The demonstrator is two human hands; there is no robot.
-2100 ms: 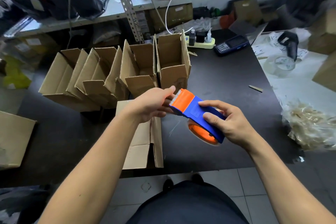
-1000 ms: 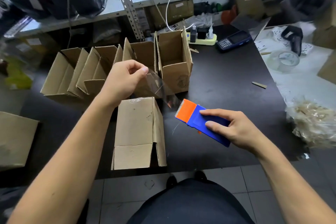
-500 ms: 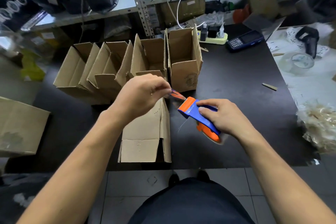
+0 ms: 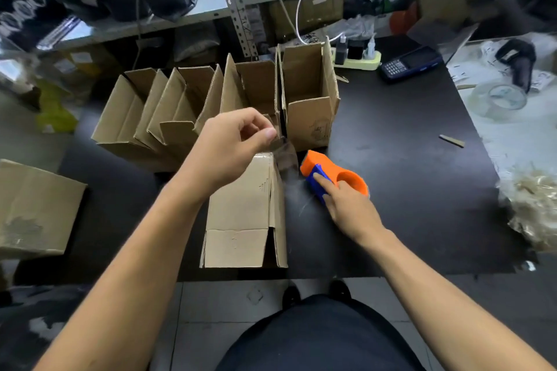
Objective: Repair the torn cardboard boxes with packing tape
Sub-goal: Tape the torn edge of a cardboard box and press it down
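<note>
Nearest, at the dark tabletop's (image 4: 407, 159) front edge: a brown corrugated cardboard box (image 4: 241, 214) lying on its side, flaps toward the viewer, its right seam gaping. Just beside it at 3 o'clock, right hand (image 4: 346, 208) curled round an orange-and-blue plastic tape dispenser (image 4: 334, 178). At the box's 12 o'clock, left hand (image 4: 229, 147) pinching a clear tape strip (image 4: 287, 156) between thumb and forefinger. Farther back, a row of open-topped cardboard boxes (image 4: 217, 108).
</note>
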